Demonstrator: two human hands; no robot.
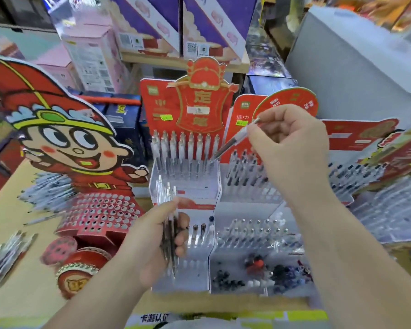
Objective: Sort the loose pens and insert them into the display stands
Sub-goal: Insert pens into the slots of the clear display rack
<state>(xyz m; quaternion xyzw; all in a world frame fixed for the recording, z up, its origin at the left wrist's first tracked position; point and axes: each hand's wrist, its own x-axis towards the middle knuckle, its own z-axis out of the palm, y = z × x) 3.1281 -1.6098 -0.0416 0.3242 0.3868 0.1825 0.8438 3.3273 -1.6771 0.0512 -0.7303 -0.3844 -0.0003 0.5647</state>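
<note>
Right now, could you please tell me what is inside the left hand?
The left hand grips a bundle of clear pens; its fingers hide how many.

1. The tip of the pen (233, 141) pinched in my right hand (292, 143) smears into the back row of the display stand (185, 186). I cannot tell if it sits in a hole.
2. My left hand (152, 243) covers the middle of a bundle of pens (170, 233), so I cannot count them.
3. The loose pens at far left (45, 193) are only streaks.
4. The small dark bits (228, 280) in the front tray (247, 290) are too blurred to name.
5. Both forearms (356, 269) run off the bottom edge.
</note>
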